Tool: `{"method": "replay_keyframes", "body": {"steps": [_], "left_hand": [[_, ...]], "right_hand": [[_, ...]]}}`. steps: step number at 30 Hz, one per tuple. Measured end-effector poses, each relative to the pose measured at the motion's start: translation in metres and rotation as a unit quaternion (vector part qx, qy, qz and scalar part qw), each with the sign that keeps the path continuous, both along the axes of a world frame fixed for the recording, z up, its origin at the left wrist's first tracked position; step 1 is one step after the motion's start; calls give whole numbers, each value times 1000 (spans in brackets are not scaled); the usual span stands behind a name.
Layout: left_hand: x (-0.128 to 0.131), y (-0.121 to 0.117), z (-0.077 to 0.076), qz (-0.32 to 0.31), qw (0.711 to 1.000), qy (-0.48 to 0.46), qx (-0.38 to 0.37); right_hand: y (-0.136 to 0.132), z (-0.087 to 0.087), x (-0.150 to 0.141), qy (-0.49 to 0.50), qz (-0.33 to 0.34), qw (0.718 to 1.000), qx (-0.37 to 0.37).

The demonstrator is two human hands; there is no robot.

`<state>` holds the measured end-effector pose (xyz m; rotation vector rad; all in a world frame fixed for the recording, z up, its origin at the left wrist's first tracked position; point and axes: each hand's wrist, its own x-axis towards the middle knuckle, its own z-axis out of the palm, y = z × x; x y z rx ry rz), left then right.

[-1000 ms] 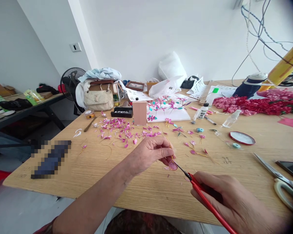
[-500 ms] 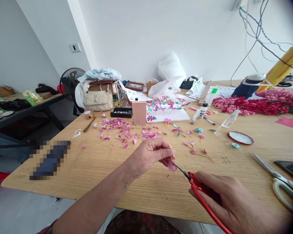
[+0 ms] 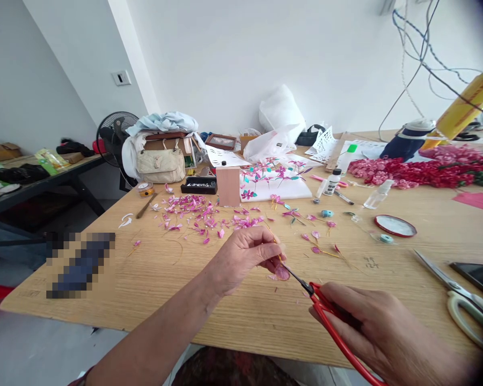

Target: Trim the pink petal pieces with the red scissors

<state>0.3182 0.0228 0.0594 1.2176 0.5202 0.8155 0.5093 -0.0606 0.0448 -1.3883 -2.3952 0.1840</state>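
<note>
On the desk (image 3: pixel 145 311), a wooden block (image 3: pixel 228 187) stands upright. In front of it and to its right, the left hand (image 3: pixel 245 254) has its thumb and fingers pinched on the yellow wire (image 3: pixel 279 258) of a pink petal (image 3: pixel 282 273). Farther right and nearer the camera, the right hand (image 3: pixel 370 316) is wrapped around the red-handled scissors (image 3: pixel 330 325), their tips at that petal. Loose petals (image 3: pixel 221 233) lie in front of the block, a black tray (image 3: pixel 199 185) just left of it, and large scissors (image 3: pixel 438 273) well to its right.
</note>
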Motion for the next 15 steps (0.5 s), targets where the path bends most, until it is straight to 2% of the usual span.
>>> {"method": "replay_keyframes", "body": {"steps": [10, 15], "left_hand": [[-2, 1, 1, 14, 1000, 3, 3], [-3, 3, 2, -13, 1000, 7, -10]], "right_hand": [[0, -2, 1, -16, -14, 1000, 15], [1, -2, 4, 9, -14, 1000, -6]]}}
